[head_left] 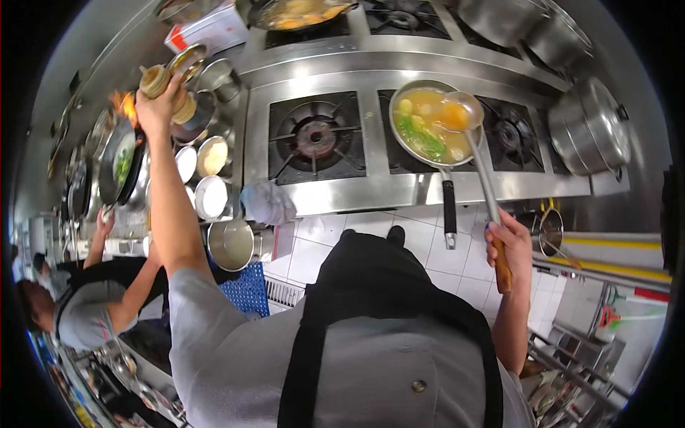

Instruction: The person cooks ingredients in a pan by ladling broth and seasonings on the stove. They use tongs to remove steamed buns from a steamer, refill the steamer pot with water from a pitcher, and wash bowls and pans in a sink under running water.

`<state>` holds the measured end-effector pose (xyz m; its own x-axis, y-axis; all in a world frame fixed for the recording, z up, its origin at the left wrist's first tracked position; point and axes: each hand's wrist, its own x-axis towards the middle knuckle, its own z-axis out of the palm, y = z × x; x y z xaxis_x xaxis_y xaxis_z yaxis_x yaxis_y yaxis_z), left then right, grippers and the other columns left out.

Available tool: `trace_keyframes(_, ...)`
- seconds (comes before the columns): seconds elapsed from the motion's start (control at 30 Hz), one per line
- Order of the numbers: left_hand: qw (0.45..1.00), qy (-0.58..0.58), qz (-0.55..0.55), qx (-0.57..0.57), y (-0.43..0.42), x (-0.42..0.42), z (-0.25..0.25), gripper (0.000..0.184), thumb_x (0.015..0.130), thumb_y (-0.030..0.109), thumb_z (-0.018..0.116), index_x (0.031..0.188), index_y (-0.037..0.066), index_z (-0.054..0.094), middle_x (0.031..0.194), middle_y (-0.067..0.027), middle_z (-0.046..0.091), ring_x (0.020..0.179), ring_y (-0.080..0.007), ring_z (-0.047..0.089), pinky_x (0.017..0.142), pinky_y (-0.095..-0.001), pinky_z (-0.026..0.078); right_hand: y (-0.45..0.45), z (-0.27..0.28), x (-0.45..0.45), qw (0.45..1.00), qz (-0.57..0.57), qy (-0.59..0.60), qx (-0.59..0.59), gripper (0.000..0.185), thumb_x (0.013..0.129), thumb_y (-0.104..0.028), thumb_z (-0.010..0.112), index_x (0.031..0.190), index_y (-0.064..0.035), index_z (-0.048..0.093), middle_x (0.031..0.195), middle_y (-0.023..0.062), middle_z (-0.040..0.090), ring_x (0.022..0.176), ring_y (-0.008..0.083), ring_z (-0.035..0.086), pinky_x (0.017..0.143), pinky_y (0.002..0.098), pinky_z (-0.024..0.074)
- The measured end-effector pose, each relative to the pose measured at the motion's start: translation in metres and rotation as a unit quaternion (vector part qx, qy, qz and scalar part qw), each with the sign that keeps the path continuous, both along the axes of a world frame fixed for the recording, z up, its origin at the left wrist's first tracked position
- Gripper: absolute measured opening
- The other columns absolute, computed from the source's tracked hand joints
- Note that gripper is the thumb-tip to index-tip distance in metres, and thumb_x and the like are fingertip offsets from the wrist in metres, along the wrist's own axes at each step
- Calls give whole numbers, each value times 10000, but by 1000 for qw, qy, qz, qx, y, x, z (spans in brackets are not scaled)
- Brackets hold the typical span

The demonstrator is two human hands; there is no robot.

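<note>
Now, left hand: is clasping a bottle, upper left of frame.
Right hand: is gripping the ladle by its handle, right side.
Pan: is sitting on the stove, upper right.

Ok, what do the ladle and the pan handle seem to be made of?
Ladle: likely steel, from its grey sheen; the grip, in the right hand, looks like wood, being orange-brown. Pan handle: black, probably plastic or rubber-like, though coated metal is possible; its silvery tip suggests bare metal.
</note>
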<state>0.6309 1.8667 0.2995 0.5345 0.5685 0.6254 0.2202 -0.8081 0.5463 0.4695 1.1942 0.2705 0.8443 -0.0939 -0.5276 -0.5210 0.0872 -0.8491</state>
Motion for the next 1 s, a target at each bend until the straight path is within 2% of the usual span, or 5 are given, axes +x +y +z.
trace_keyframes(0.47, 971, 144, 184, -56, 110, 40, -120, 844, 538, 554, 858, 1115, -21, 640, 1128, -175, 672, 1047, -335, 640, 939, -412, 492, 2, -34, -4, 951, 57, -72, -293, 584, 864, -44, 624, 1419, -48, 443, 630, 37, 533, 456, 109, 521, 418, 291, 433)
trace_keyframes(0.63, 942, 195, 210, -174, 90, 33, -136, 807, 557, 444, 897, 1154, -19, 614, 1170, -181, 652, 1092, -318, 623, 980, -377, 487, 11, -54, -9, 841, 132, -78, -518, 611, 822, -106, 612, 1400, -17, 438, 865, 324, 633, 824, 486, 621, 752, 502, 506)
trace_keyframes(0.77, 930, 196, 197, -240, 103, 38, -164, 924, 580, 384, 904, 1269, -59, 474, 1199, -221, 617, 1112, -339, 607, 1002, -371, 476, 35, -54, -21, 817, 143, -41, -557, 584, 841, -74, 592, 1394, 4, 424, 805, 309, 628, 812, 473, 623, 716, 446, 509)
trace_keyframes(0.9, 947, 143, 206, -203, 88, 44, -143, 1019, 631, 373, 866, 1346, -106, 322, 1253, -245, 554, 1141, -364, 573, 1019, -408, 447, 54, -14, -18, 992, 11, 13, -122, 295, 878, -83, 580, 1131, 59, 530, 663, 23, 518, 523, 91, 522, 414, 256, 404)
trace_keyframes(1.0, 976, -23, 205, -65, 20, 37, -100, 945, 677, 390, 830, 1330, -106, 360, 1271, -266, 524, 1160, -380, 545, 1027, -434, 422, 29, -13, -11, 989, -71, 34, 123, 373, 886, -81, 588, 1212, 61, 473, 715, 59, 540, 503, 104, 502, 402, 248, 376)
